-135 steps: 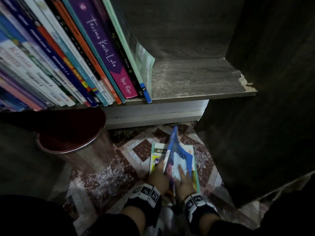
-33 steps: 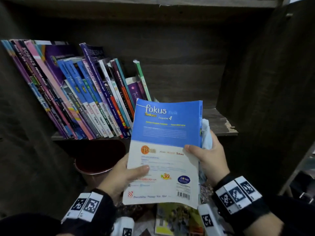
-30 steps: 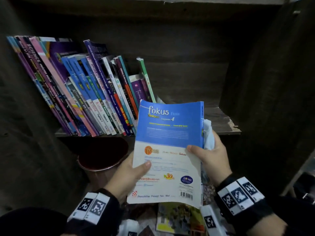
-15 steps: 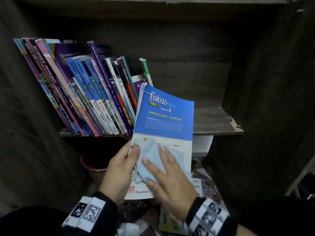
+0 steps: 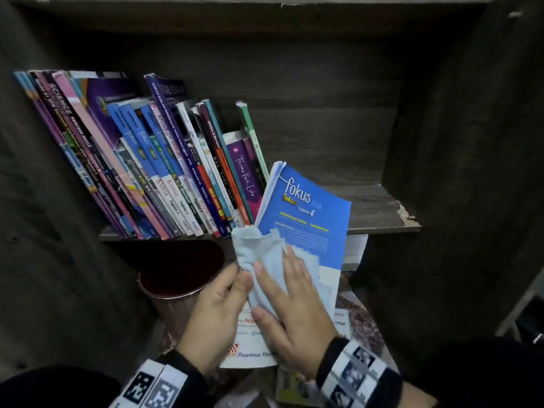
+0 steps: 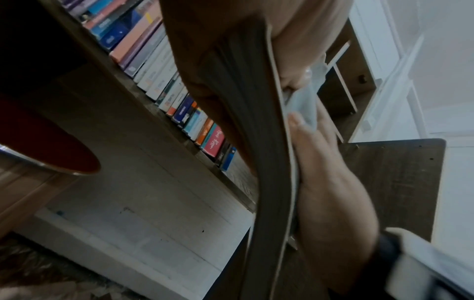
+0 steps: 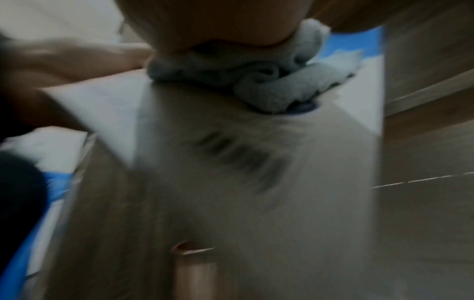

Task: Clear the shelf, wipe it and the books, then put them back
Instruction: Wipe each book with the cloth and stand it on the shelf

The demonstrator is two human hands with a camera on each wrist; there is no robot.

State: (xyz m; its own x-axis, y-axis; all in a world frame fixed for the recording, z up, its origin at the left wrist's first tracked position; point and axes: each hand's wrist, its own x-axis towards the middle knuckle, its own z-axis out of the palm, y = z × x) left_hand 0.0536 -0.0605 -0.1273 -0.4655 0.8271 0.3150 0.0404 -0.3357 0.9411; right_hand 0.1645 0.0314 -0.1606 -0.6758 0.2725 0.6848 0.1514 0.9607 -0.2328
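A blue and white "fokus" book (image 5: 306, 219) is held tilted in front of the dark wooden shelf (image 5: 376, 213). My left hand (image 5: 217, 313) grips its lower left edge, thumb on the cover. My right hand (image 5: 291, 307) lies flat on a pale blue cloth (image 5: 265, 260), pressing it against the cover. In the left wrist view the book's page edge (image 6: 256, 142) runs between both hands, with the cloth (image 6: 305, 105) on its far side. The right wrist view, blurred, shows the bunched cloth (image 7: 256, 81) on the white part of the cover (image 7: 231, 162). A row of leaning books (image 5: 164, 172) fills the shelf's left half.
A dark red bin (image 5: 179, 278) stands on the floor below the shelf, left of my hands. More books (image 5: 343, 325) lie on the patterned floor under the held one. The shelf's right side panel (image 5: 459, 172) stands close. The shelf board's right half is bare.
My right hand left the book's right edge, brought the cloth onto the cover and slid it up and left. The book tilted, its top toward the shelf.
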